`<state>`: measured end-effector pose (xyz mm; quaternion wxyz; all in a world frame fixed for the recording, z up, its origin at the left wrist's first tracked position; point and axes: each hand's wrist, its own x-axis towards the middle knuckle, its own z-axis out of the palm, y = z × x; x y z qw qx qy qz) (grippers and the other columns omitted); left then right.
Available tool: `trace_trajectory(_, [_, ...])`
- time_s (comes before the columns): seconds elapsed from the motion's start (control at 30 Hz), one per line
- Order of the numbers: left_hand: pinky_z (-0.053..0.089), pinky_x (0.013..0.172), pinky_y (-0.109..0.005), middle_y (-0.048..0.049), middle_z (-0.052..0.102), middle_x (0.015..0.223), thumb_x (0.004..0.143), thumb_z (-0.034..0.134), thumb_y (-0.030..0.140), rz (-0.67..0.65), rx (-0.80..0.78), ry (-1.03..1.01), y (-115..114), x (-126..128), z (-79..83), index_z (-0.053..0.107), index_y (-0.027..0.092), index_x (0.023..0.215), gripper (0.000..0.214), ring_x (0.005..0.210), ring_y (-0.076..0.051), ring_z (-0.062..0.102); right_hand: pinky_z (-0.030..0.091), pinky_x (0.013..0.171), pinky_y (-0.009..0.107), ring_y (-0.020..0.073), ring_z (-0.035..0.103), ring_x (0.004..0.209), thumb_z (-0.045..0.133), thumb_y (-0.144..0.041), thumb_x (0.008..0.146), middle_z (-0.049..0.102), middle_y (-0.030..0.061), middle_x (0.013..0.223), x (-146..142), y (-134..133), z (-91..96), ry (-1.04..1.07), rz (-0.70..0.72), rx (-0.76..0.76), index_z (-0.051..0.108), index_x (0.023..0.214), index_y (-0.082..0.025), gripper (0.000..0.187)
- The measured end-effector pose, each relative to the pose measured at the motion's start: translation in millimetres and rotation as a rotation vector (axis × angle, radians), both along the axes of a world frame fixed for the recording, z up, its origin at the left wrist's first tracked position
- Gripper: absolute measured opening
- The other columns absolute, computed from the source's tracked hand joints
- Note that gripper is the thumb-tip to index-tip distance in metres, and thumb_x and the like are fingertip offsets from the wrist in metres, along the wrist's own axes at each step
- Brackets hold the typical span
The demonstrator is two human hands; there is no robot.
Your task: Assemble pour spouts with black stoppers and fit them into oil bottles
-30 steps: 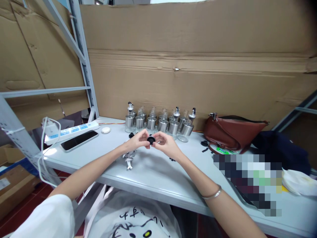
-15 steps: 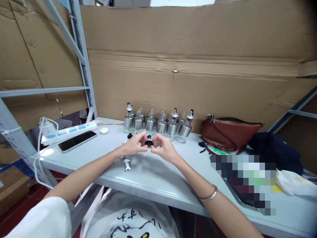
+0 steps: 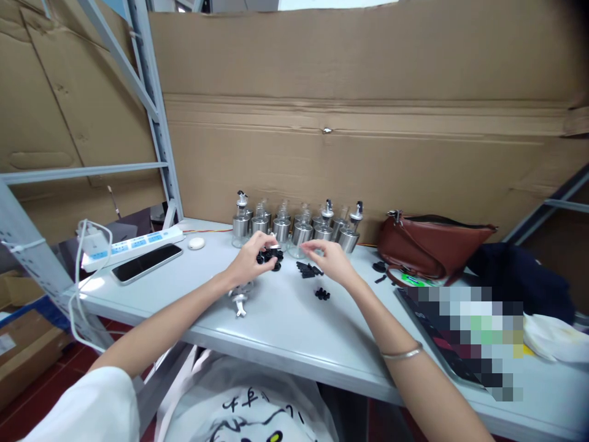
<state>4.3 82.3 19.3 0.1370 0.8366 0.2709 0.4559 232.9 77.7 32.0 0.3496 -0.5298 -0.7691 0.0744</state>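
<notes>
Black round pieces (image 3: 277, 266) clustered at the fingertips of the left hand (image 3: 247, 263), mid-counter (image 3: 276, 325); gripped or merely touched, cannot tell. Right hand (image 3: 337, 263) at 3 o'clock, fingertips gathered, load if any not visible; black sticks (image 3: 306, 270) near it. Bottles (image 3: 302, 234) at 12 to 1. Risk: a brushing finger could scatter the cluster, round shapes likely rolling. Lettering on white cloth (image 3: 276, 382), 6 o'clock, not readable; no brand legible
</notes>
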Motion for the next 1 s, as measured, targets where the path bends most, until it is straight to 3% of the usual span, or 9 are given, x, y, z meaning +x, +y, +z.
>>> trace_trajectory(0.1, [0.052, 0.074, -0.026, -0.0042, 0.04, 0.099, 0.075, 0.051, 0.01, -0.049, -0.049, -0.101, -1, -1, 1.2, 0.052, 0.018, 0.09, 0.017, 0.087, -0.013, 0.052, 0.045, 0.079, 0.032, 0.0222, 0.065, 0.09, 0.048, -0.015, 0.08, 0.073, 0.0055, 0.092, 15, 7, -2.1, -0.278, -0.212, -0.094, 0.072, 0.091, -0.022, 0.027])
trace_trajectory(0.17, [0.051, 0.07, -0.025, -0.0056, 0.039, 0.102, 0.073, 0.049, 0.007, -0.052, -0.051, -0.115, -2, 0, 1.1, 0.052, 0.017, 0.083, 0.014, 0.083, -0.012, 0.053, 0.043, 0.076, 0.031, 0.0231, 0.065, 0.091, 0.048, -0.013, 0.079, 0.073, 0.0056, 0.091, 21, 10, -5.0, -0.374, -0.27, -0.173, 0.072, 0.088, -0.023, 0.028])
trace_trajectory(0.3, [0.047, 0.068, -0.024, -0.0084, 0.049, 0.107, 0.072, 0.048, 0.005, -0.034, 0.006, -0.049, -4, 1, 1.7, 0.05, 0.017, 0.082, 0.016, 0.087, -0.014, 0.054, 0.041, 0.071, 0.029, 0.0228, 0.065, 0.088, 0.054, -0.009, 0.073, 0.073, 0.0052, 0.089, 25, 10, -10.7, -0.423, -0.262, -0.238, 0.073, 0.081, -0.023, 0.025])
trace_trajectory(0.5, [0.043, 0.082, -0.031, -0.0072, 0.054, 0.099, 0.081, 0.051, 0.018, 0.007, 0.054, 0.003, -5, 1, 2.6, 0.046, 0.018, 0.079, 0.006, 0.087, -0.015, 0.053, 0.04, 0.075, 0.031, 0.0251, 0.062, 0.095, 0.067, -0.012, 0.066, 0.072, 0.0044, 0.091, 23, 7, -11.8, -0.443, -0.216, -0.29, 0.073, 0.076, -0.024, 0.016])
trace_trajectory(0.63, [0.042, 0.074, -0.026, -0.0058, 0.053, 0.1, 0.082, 0.048, 0.018, 0.044, 0.03, -0.021, -2, 0, -0.3, 0.041, 0.019, 0.081, 0.007, 0.082, -0.013, 0.051, 0.04, 0.074, 0.031, 0.0245, 0.062, 0.093, 0.06, -0.014, 0.073, 0.071, 0.0057, 0.089, 23, 6, -8.2, -0.408, -0.199, -0.264, 0.071, 0.071, -0.022, 0.014])
trace_trajectory(0.77, [0.041, 0.068, -0.024, -0.0048, 0.053, 0.103, 0.082, 0.045, 0.016, 0.099, -0.059, -0.013, -1, 0, -2.1, 0.041, 0.019, 0.099, 0.017, 0.07, -0.011, 0.048, 0.04, 0.073, 0.029, 0.0222, 0.06, 0.091, 0.047, -0.017, 0.083, 0.067, 0.0103, 0.09, 20, 5, -2.3, -0.345, -0.201, -0.189, 0.066, 0.077, -0.017, 0.02])
trace_trajectory(0.83, [0.041, 0.07, -0.025, -0.0049, 0.051, 0.098, 0.085, 0.041, 0.018, 0.092, -0.059, 0.027, -2, 1, -1.4, 0.043, 0.018, 0.101, 0.016, 0.073, -0.012, 0.048, 0.042, 0.072, 0.027, 0.0179, 0.059, 0.083, 0.041, -0.02, 0.086, 0.065, 0.0079, 0.085, 14, 2, 1.0, -0.247, -0.119, -0.186, 0.061, 0.082, -0.017, 0.02])
trace_trajectory(0.93, [0.041, 0.073, -0.026, -0.0054, 0.05, 0.094, 0.089, 0.039, 0.025, 0.023, -0.065, 0.109, -2, 2, 0.4, 0.048, 0.017, 0.094, 0.013, 0.08, -0.015, 0.049, 0.045, 0.069, 0.027, 0.0134, 0.057, 0.071, 0.046, -0.035, 0.086, 0.06, 0.0019, 0.074, 2, -7, 5.3, 0.194, 0.234, -0.349, 0.054, 0.085, -0.018, 0.019])
trace_trajectory(1.0, [0.041, 0.076, -0.027, -0.005, 0.051, 0.092, 0.09, 0.04, 0.029, -0.021, -0.094, 0.157, -2, 2, 0.9, 0.05, 0.018, 0.094, 0.015, 0.081, -0.016, 0.05, 0.045, 0.067, 0.027, 0.0123, 0.056, 0.066, 0.056, -0.045, 0.079, 0.058, 0.0001, 0.07, -5, -13, 7.7, 0.498, 0.444, -0.496, 0.053, 0.084, -0.018, 0.028])
